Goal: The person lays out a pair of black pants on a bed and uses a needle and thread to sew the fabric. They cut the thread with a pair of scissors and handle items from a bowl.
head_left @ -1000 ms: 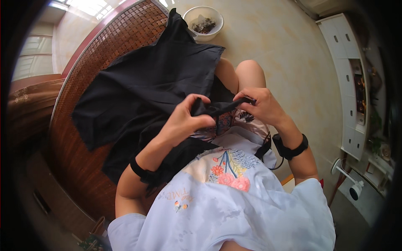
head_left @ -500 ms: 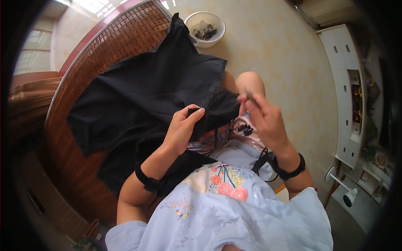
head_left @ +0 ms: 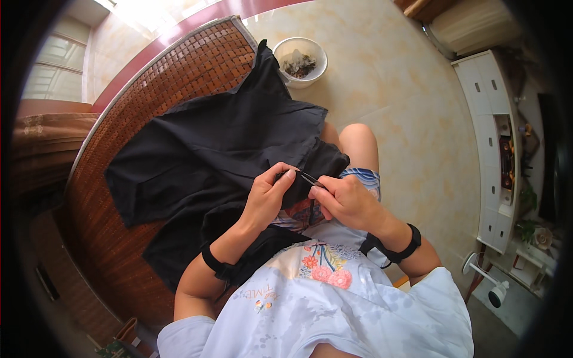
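Observation:
A large black cloth [head_left: 209,137] drapes across my lap and over the seat on the left. My left hand [head_left: 267,194] pinches a fold of it between thumb and forefinger. Close beside it, my right hand [head_left: 343,201] is closed on a slim, pointed metal tool [head_left: 313,180] that looks like small snips or tweezers. Its tip meets the cloth at my left fingertips. Whether the tip has caught a thread is too small to tell.
A woven brown mat [head_left: 197,65] covers the seat at left. Beyond the cloth, a white bucket [head_left: 320,70] with dark scraps inside stands on the tiled floor [head_left: 412,143]. White cabinets [head_left: 480,95] line the right side, with a white camera-like device [head_left: 496,295] nearer me.
My right hand has come down and left, from above my knee to my left hand, bringing the tool's tip to the cloth. The left hand keeps its pinch.

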Demonstrator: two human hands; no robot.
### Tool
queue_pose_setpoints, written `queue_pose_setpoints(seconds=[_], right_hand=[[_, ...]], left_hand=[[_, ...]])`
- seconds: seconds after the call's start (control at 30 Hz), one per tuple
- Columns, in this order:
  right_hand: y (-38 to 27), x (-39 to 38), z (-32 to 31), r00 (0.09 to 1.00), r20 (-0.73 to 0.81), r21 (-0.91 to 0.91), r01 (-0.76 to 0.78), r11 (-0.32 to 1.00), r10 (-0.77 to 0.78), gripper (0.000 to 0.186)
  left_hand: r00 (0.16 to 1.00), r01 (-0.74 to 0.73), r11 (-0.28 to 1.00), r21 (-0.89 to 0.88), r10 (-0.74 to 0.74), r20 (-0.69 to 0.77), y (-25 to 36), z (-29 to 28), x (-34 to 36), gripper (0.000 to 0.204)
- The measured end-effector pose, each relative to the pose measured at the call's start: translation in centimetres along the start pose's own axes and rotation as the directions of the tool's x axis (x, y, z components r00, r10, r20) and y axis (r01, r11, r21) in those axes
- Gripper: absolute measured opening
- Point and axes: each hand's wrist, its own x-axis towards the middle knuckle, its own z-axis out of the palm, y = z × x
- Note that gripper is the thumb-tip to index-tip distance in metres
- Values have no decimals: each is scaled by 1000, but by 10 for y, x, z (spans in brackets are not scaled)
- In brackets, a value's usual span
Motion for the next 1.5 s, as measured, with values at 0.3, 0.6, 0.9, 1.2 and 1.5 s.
queue_pose_setpoints(seconds=[0.3, 0.6, 0.9, 1.2, 1.5], right_hand=[[-2, 1, 0, 988, -50, -76, 141, 987, -145, 20], [-14, 1, -7, 991, -108, 217, -53, 975, 78, 23], [-14, 6, -16, 965, 195, 653, -262, 710, 177, 25], [0, 20, -31, 915, -297, 168, 331, 928, -273, 34], [10, 26, -26, 991, -77, 66, 116, 991, -111, 18]], left_hand=[[993, -116, 984, 138, 114, 18, 7, 6, -2, 16], [997, -74, 997, 29, 73, 20, 6, 4, -3, 15], [986, -163, 923, 349, 139, 93, -2, 10, -4, 16], [988, 113, 992, -49, -107, 111, 8, 0, -7, 35], [996, -21, 1000, -18, 22, 90, 10, -12, -5, 9]])
